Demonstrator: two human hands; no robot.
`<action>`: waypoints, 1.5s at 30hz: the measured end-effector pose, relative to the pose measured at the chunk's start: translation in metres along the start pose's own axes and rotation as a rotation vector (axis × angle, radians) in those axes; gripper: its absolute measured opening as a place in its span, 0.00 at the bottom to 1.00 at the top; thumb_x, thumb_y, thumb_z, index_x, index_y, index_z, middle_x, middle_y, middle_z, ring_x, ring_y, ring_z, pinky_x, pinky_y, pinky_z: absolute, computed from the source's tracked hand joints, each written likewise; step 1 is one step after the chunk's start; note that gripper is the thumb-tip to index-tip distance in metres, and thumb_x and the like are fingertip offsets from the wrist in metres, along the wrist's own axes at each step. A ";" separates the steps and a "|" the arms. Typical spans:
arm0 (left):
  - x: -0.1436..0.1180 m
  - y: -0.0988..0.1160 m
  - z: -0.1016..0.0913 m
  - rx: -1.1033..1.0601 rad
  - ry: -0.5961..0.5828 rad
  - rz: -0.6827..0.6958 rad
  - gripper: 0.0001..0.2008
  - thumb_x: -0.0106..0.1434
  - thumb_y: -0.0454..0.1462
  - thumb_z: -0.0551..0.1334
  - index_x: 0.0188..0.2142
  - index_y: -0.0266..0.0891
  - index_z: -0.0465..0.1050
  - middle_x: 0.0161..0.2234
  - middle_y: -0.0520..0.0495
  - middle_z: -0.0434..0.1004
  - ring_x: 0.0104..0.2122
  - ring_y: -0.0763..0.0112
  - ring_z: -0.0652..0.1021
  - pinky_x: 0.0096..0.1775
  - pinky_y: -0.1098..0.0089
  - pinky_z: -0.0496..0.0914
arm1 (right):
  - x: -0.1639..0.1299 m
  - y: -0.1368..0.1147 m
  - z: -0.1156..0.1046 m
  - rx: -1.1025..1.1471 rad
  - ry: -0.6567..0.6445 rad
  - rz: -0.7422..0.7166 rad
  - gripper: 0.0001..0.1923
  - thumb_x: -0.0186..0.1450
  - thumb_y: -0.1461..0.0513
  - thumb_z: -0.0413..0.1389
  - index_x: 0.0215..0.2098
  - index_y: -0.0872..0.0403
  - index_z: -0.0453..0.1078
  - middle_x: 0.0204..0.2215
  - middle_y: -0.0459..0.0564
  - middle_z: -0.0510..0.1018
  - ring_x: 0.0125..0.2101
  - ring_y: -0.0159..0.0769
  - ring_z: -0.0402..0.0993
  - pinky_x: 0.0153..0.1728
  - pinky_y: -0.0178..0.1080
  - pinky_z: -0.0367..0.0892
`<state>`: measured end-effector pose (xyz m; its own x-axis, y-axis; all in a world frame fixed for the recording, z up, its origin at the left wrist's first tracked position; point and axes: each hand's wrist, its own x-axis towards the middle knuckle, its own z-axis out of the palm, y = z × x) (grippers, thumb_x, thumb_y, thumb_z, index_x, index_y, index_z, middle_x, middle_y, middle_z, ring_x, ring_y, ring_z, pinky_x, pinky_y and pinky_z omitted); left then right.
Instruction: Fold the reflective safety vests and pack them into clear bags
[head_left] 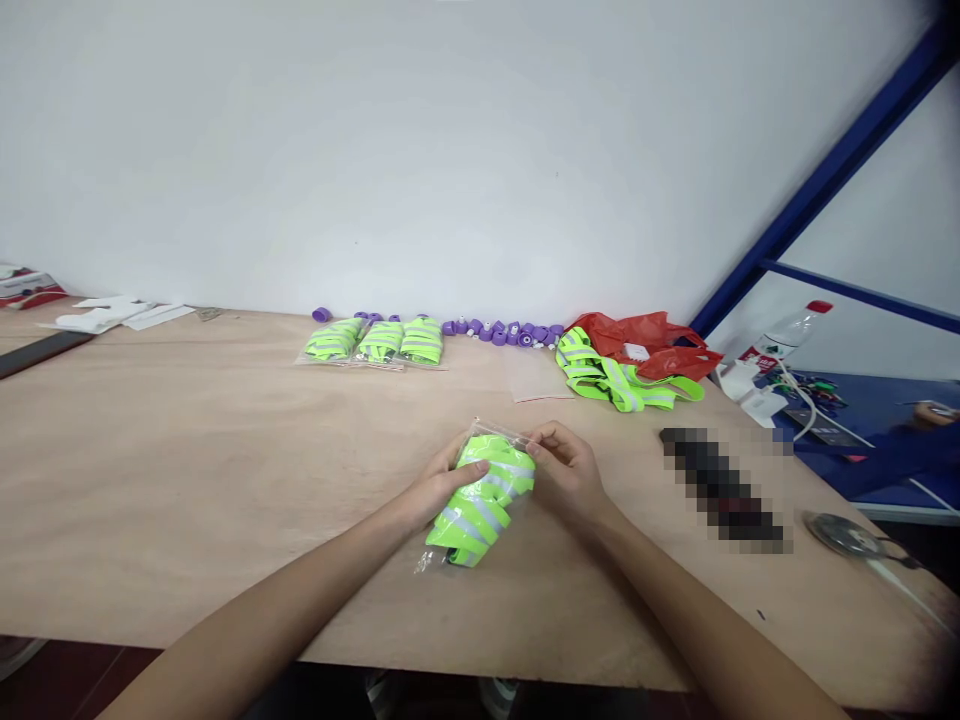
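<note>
A clear zip bag holds a folded neon-yellow reflective strap with silver stripes. It is tilted in the air above the table's front half. My left hand grips the bag's left side, thumb on top and the other fingers hidden behind. At the bag's upper right corner, by the zip edge, my right hand pinches the plastic between thumb and fingers. Whether the zip is sealed I cannot tell. The bag's lower end hangs toward me, with a dark piece showing inside.
Three packed bags lie near the wall beside purple rolls. Loose reflective straps and a red plastic bag sit back right, near a flat empty zip bag. A blurred dark object and a round disc lie right.
</note>
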<state>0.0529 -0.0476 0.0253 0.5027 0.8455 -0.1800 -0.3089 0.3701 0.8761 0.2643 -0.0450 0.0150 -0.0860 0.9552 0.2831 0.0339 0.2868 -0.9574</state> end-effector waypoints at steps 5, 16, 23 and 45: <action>0.000 0.000 -0.004 -0.053 -0.018 -0.056 0.28 0.53 0.45 0.74 0.50 0.38 0.70 0.38 0.45 0.79 0.34 0.64 0.79 0.35 0.68 0.72 | -0.004 -0.003 0.003 -0.087 0.019 -0.003 0.16 0.63 0.49 0.61 0.31 0.52 0.67 0.23 0.44 0.72 0.24 0.31 0.66 0.24 0.33 0.62; -0.007 0.011 0.014 -0.010 0.111 -0.037 0.21 0.52 0.47 0.74 0.38 0.33 0.76 0.31 0.44 0.81 0.27 0.66 0.79 0.30 0.70 0.71 | -0.012 -0.006 0.009 -0.295 -0.007 -0.206 0.11 0.67 0.52 0.57 0.35 0.50 0.72 0.30 0.48 0.77 0.31 0.38 0.73 0.36 0.40 0.71; 0.000 0.005 0.005 -0.131 0.126 -0.039 0.20 0.49 0.45 0.75 0.34 0.31 0.77 0.30 0.42 0.81 0.27 0.65 0.79 0.32 0.68 0.72 | -0.005 -0.020 0.000 -0.270 -0.111 -0.219 0.16 0.69 0.49 0.53 0.37 0.51 0.75 0.35 0.52 0.77 0.40 0.43 0.72 0.43 0.44 0.69; 0.004 0.010 -0.011 -0.011 0.014 -0.070 0.25 0.51 0.43 0.74 0.47 0.37 0.75 0.35 0.46 0.79 0.32 0.66 0.77 0.35 0.70 0.69 | 0.007 -0.027 -0.014 -0.185 -0.458 0.003 0.18 0.65 0.46 0.57 0.34 0.52 0.76 0.33 0.49 0.74 0.35 0.38 0.71 0.38 0.39 0.67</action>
<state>0.0434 -0.0360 0.0288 0.5116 0.8230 -0.2468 -0.2821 0.4323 0.8565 0.2764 -0.0454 0.0435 -0.5130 0.8378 0.1869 0.2074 0.3323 -0.9201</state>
